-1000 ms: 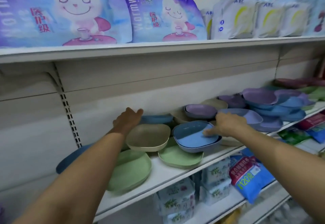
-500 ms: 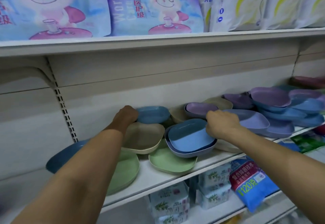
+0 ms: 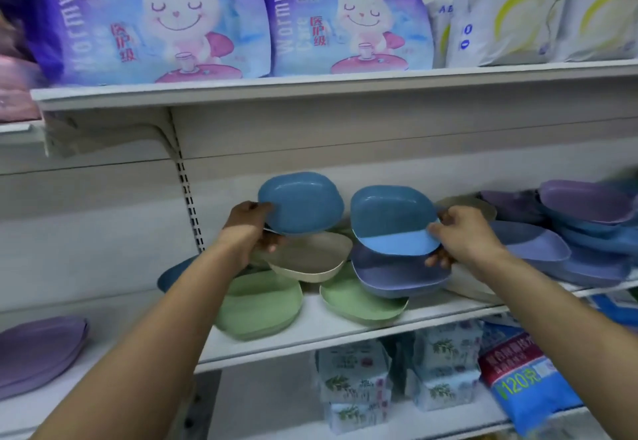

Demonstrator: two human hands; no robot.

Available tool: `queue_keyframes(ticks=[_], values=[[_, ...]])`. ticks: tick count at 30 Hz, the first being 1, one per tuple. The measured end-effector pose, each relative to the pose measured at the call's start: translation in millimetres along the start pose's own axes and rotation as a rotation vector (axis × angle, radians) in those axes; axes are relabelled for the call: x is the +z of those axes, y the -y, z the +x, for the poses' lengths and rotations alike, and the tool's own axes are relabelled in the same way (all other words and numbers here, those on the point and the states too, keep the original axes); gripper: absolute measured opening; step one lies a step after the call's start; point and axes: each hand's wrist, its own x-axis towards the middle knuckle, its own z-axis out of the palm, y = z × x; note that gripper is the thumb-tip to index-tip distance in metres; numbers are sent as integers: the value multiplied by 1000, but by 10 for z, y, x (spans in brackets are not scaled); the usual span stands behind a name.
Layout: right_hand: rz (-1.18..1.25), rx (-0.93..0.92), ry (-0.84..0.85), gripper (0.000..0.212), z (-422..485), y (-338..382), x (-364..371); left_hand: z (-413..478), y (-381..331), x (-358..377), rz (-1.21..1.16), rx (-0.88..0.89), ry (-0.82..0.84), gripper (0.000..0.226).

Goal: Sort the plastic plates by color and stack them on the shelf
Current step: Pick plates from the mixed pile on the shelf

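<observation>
Plates of blue plastic are held up near the middle of the frame, one in each hand. The left blue plate (image 3: pixel 303 203) is tilted toward the camera. The left hand (image 3: pixel 250 229) grips its left edge, thumb on top and fingers (image 3: pixel 272 242) curled beneath. The right blue plate (image 3: pixel 390 213) is also tilted, its hollow facing the camera. The right hand (image 3: pixel 466 236) pinches its right edge, thumb on the rim and fingers (image 3: pixel 437 260) curled under.

Just below the right blue plate lies a periwinkle plate (image 3: pixel 397 275), resting on a green plate (image 3: pixel 362 305). Under the left hand a beige plate (image 3: pixel 310 256) overlaps a second green plate (image 3: pixel 262 301) near the front edge of the white shelf (image 3: pixel 310 343). A dark blue plate (image 3: pixel 169 277) shows behind the left forearm.

At the right of the frame sits a loose pile of purple and blue plates (image 3: pixel 587 225). At the lower left lies a stack of purple plates (image 3: pixel 38 350).

Across the top of the frame, the upper shelf carries purple rabbit packs (image 3: pixel 162 18) and white packs (image 3: pixel 500 18). Below the plates, the lower shelf holds pale leaf-printed packets (image 3: pixel 352 381) and a blue packet (image 3: pixel 524 381).
</observation>
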Motion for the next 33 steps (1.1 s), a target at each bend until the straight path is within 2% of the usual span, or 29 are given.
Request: queue_keyframes(ticks=[2, 4, 6, 11, 16, 18, 21, 28, 33], values=[[22, -5, -9, 7, -27, 32, 45, -225, 64, -157, -49, -5, -15, 24], [-54, -61, -35, 17, -47, 74, 110, -414, 144, -339, -9, 9, -73, 25], [-112, -123, -31, 17, -81, 142, 200, -575, 221, -522, 62, 35, -147, 25], [-111, -259, 50, 12, -277, 386, 595, -967, 386, -994, 137, 53, -267, 19], [4, -296, 167, 9, -625, 658, 1143, -1239, 577, -1605, 149, 68, -359, 17], [-38, -331, 208, 18, -807, 802, 1355, -1318, 680, -1882, 137, 61, -399, 17], [-90, -351, 231, 27, -1102, 1052, 1734, -1445, 813, -2351, 126, 58, -446, 14], [-13, -313, 275, 15, -1696, 1480, 2937, -1717, 1095, -3635, 223, 29, -481, 13], [-113, -334, 245, 16, -2018, 1666, 3704, -1779, 1336, -4499, 255, -5, -486, 16]])
